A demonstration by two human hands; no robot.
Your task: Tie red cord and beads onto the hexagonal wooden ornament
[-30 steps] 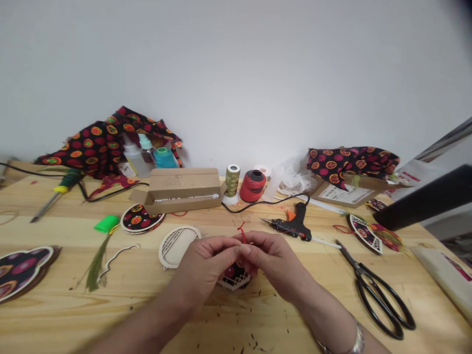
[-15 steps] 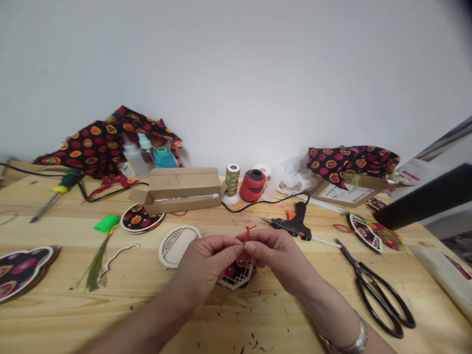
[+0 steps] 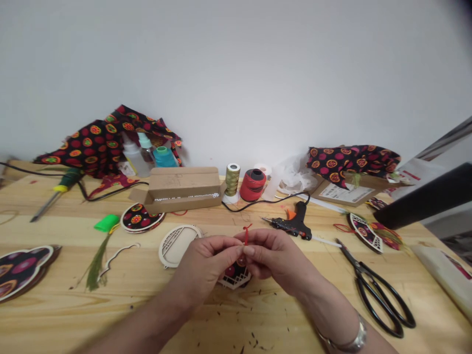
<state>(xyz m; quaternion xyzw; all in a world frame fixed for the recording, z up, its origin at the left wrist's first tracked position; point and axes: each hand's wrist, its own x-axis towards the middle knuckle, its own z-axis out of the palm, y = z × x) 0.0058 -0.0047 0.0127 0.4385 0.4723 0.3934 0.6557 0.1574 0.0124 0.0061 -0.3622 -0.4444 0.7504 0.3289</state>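
Observation:
My left hand (image 3: 212, 258) and my right hand (image 3: 275, 255) meet at the middle of the table. Both pinch a red cord (image 3: 246, 235) between thumb and forefinger; its knotted end sticks up above my fingertips. Just below hangs or lies a wooden-framed ornament (image 3: 236, 279) with dark patterned fabric and a lattice edge, partly hidden by my hands. Whether the cord is fixed to it I cannot tell. To the left of my left hand lies a pale round wooden frame (image 3: 177, 246) with lattice.
A glue gun (image 3: 293, 223) and black-handled scissors (image 3: 376, 290) lie on the right. Behind stand a cardboard box (image 3: 184, 189), a gold thread spool (image 3: 232, 182) and a red one (image 3: 252, 185). A green tassel (image 3: 99, 260) and a screwdriver (image 3: 55, 196) lie on the left.
My right fingers have shifted slightly and curl in more below the pinch. The red cord stands a little straighter; my left hand has barely moved.

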